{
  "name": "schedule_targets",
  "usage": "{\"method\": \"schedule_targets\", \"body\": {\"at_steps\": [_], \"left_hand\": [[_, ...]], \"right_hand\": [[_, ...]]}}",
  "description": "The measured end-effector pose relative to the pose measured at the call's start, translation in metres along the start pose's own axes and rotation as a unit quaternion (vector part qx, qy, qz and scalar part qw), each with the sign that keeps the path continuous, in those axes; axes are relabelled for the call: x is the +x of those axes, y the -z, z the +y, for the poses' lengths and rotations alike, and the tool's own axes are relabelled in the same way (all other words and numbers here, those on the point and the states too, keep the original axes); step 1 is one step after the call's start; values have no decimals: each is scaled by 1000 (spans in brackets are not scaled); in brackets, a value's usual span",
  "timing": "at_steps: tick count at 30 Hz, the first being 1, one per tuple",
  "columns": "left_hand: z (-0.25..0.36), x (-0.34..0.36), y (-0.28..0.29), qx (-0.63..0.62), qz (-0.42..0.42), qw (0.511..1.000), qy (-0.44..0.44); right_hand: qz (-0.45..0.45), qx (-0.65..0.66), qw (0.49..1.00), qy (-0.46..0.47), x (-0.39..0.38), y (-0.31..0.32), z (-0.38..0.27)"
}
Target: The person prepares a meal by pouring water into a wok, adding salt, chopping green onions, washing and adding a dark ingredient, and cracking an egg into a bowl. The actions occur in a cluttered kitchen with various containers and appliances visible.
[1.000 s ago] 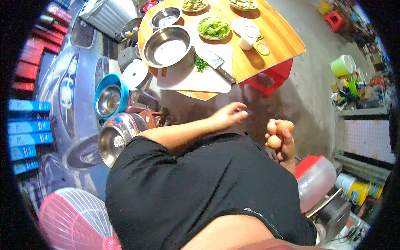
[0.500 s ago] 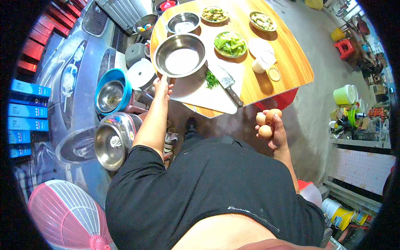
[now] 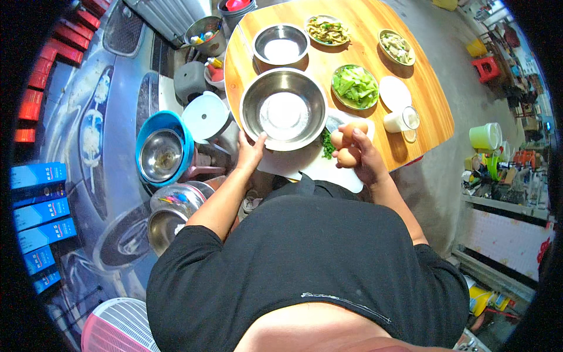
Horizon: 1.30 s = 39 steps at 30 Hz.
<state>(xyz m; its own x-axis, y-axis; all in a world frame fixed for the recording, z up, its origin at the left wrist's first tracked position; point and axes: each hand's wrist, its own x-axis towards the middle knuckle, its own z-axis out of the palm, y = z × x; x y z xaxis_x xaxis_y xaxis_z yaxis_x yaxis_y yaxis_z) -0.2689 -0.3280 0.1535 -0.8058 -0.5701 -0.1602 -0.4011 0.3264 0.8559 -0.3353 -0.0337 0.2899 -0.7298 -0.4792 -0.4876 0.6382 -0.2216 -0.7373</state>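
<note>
A large metal bowl [image 3: 284, 141] sits over the far left part of a white cutting board [image 3: 281, 161]. My left hand [image 3: 251, 154] is at the bowl's near left side, thumb and fingers against its rim. In the curled fingers of my right hand [image 3: 370, 159] are at least three brown eggs [image 3: 349, 156], raised over the board's right part. Chopped green herbs [image 3: 328, 145] lie on the board between bowl and eggs. The knife seen there earlier is mostly hidden behind my right hand and the eggs.
The wooden table [image 3: 431, 111] also bears a smaller metal bowl [image 3: 281, 58], a plate of cut green vegetables [image 3: 355, 87], two more filled dishes, a white disc [image 3: 395, 94] and a jar [image 3: 394, 122] of white contents. Left of it stand a blue basin [image 3: 186, 154] and a light-blue stool [image 3: 205, 116].
My right hand has brought the eggs up and leftward, from beside the table to over the cutting board. My left hand stays at the bowl. The whole view has shifted.
</note>
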Motion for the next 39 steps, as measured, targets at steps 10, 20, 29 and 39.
{"method": "schedule_targets", "body": {"at_steps": [10, 20, 29, 39], "left_hand": [[99, -22, -6, -226, -286, 929, -56], [91, -15, -25, -521, -287, 786, 171], [73, 8, -30, -548, -211, 785, 197], [71, -18, -16, -526, -170, 806, 210]], "right_hand": [[-168, -58, 980, -87, 75, -50, -3], [-141, 22, 984, -107, 81, -27, -7], [177, -490, 854, -10, 87, 124, 7], [188, -741, 644, -10, 114, 143, 0]]}}
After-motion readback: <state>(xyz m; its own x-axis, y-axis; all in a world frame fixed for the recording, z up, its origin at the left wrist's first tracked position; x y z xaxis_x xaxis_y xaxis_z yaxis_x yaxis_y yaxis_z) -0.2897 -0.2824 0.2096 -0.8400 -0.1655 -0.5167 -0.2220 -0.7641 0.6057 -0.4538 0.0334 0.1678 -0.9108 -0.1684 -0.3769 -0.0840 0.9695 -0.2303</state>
